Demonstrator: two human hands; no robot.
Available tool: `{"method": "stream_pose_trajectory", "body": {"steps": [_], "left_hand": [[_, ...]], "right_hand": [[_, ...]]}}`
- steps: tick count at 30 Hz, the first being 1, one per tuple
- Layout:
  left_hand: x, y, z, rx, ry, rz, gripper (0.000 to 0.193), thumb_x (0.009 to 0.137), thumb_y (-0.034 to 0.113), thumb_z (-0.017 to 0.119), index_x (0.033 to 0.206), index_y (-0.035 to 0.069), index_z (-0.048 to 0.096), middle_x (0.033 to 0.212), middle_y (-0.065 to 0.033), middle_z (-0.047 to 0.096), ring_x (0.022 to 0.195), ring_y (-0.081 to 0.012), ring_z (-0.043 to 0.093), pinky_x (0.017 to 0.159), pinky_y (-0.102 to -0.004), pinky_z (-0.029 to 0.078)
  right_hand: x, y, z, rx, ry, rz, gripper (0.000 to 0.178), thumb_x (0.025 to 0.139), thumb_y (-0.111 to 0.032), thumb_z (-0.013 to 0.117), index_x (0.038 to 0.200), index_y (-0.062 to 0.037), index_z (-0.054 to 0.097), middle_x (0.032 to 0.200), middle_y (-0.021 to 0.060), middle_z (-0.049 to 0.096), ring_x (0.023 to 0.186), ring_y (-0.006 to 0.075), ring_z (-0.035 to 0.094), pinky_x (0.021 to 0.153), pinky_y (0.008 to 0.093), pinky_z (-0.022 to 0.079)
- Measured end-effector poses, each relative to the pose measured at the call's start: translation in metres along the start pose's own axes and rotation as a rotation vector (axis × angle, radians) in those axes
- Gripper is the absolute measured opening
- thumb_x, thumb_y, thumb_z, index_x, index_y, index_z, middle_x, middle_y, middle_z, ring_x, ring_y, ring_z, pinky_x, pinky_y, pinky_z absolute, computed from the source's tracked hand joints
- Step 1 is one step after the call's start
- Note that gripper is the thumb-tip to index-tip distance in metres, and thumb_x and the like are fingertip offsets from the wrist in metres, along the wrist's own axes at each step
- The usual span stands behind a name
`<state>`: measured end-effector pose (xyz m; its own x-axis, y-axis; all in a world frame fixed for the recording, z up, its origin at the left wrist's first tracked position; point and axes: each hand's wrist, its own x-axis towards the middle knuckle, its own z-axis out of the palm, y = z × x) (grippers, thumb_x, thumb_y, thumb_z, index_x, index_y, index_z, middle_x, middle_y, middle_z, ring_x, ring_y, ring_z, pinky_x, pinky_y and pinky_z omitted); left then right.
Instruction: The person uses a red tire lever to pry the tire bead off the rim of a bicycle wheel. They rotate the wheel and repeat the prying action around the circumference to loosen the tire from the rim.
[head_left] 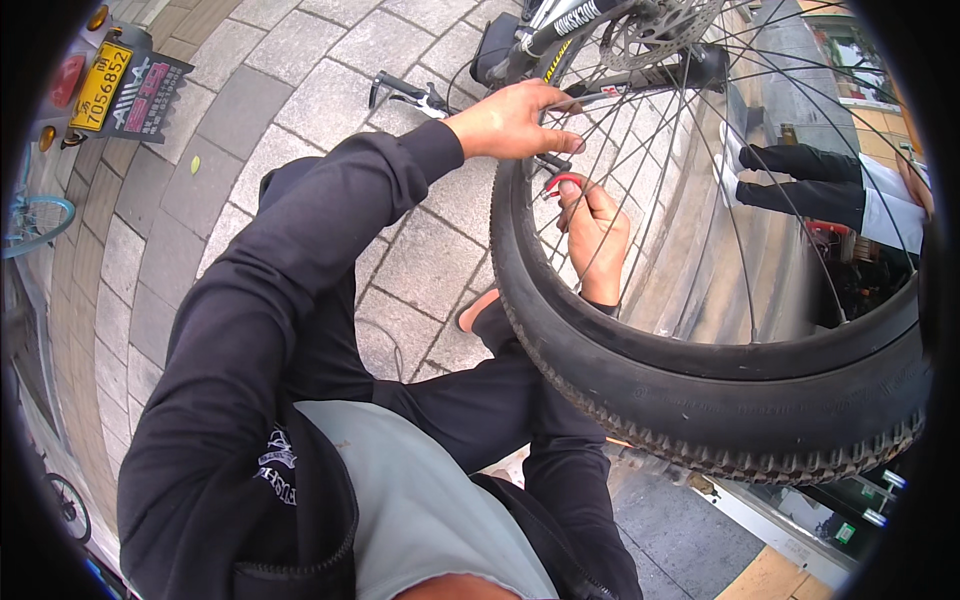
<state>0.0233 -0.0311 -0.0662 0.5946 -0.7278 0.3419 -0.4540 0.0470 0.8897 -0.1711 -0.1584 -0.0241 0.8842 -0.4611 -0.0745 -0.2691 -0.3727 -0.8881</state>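
Note:
A bicycle wheel (pixel 700 375) with a knobby black tyre stands across the right side, its thin spokes fanning up to the hub. My left hand (pixel 515 122) lies over the wheel's upper left part, thumb and forefinger reaching inward by the spokes; the tyre beneath it is mostly hidden. Just below, my right hand (pixel 597 235) comes through from behind the rim. Its thumb and fingers pinch a small red curved tool, seemingly a spoke wrench (pixel 565 181), against a spoke close to the rim. A short black stem (pixel 553 165) sticks out from the rim above the tool.
At the hub is a brake disc (pixel 655 35), beside the bicycle's fork (pixel 570 35). A handlebar lever (pixel 410 95) lies low over the paving (pixel 430 255). Another person's legs (pixel 805 185) show at right, near stone steps (pixel 690 270). A vehicle's rear (pixel 115 85) stands upper left.

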Motion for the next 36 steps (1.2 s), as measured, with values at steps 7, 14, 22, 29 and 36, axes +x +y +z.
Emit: {"method": "stream_pose_trajectory", "body": {"steps": [7, 14, 22, 29, 36], "left_hand": [[0.000, 0.010, 0.000, -0.058, -0.068, -0.092, 0.064, 0.093, 0.040, 0.083, 0.136, -0.003, 0.065, 0.136, -0.0224, 0.069, 0.130, -0.0314, 0.065, 0.110, -0.0400, 0.049], [-0.001, 0.008, -0.002, -0.057, -0.095, -0.068, 0.065, 0.093, 0.042, 0.082, 0.137, -0.003, 0.065, 0.133, -0.0255, 0.070, 0.129, -0.0351, 0.066, 0.109, -0.0404, 0.050], [-0.003, 0.009, -0.003, -0.011, -0.098, -0.073, 0.062, 0.094, 0.036, 0.081, 0.138, -0.003, 0.065, 0.133, -0.0256, 0.070, 0.128, -0.0340, 0.066, 0.109, -0.0404, 0.050], [-0.003, 0.003, -0.002, -0.057, -0.095, -0.086, 0.072, 0.090, 0.048, 0.082, 0.137, -0.003, 0.066, 0.131, -0.0287, 0.070, 0.126, -0.0388, 0.067, 0.106, -0.0423, 0.052], [-0.006, 0.009, -0.006, 0.167, 0.016, 0.028, 0.071, 0.088, 0.052, 0.083, 0.130, -0.003, 0.070, 0.115, -0.0255, 0.074, 0.106, -0.0388, 0.073, 0.096, -0.0427, 0.056]], "right_hand": [[0.011, 0.018, 0.022, -0.160, 0.190, -0.228, 0.025, 0.105, -0.009, 0.061, 0.124, 0.0028, 0.072, 0.090, 0.0110, 0.068, 0.078, 0.0198, 0.068, 0.071, 0.0347, 0.053], [0.012, 0.020, 0.037, -0.272, 0.231, -0.396, 0.022, 0.107, -0.011, 0.061, 0.122, -0.0001, 0.073, 0.088, 0.0140, 0.068, 0.079, 0.0268, 0.070, 0.071, 0.0377, 0.054], [0.009, 0.006, 0.032, -0.278, 0.274, -0.357, 0.021, 0.106, -0.011, 0.062, 0.122, -0.0028, 0.074, 0.090, 0.0147, 0.069, 0.076, 0.0273, 0.071, 0.072, 0.0390, 0.056], [0.014, 0.019, 0.033, -0.264, 0.157, -0.389, 0.022, 0.108, -0.012, 0.058, 0.121, -0.0006, 0.072, 0.091, 0.0100, 0.067, 0.079, 0.0191, 0.067, 0.073, 0.0358, 0.052], [0.013, 0.014, 0.031, 0.258, -0.055, 0.158, 0.022, 0.109, -0.020, 0.062, 0.111, -0.0048, 0.078, 0.066, -0.0103, 0.050, 0.057, 0.0033, 0.041, 0.053, 0.0244, 0.032]]}}
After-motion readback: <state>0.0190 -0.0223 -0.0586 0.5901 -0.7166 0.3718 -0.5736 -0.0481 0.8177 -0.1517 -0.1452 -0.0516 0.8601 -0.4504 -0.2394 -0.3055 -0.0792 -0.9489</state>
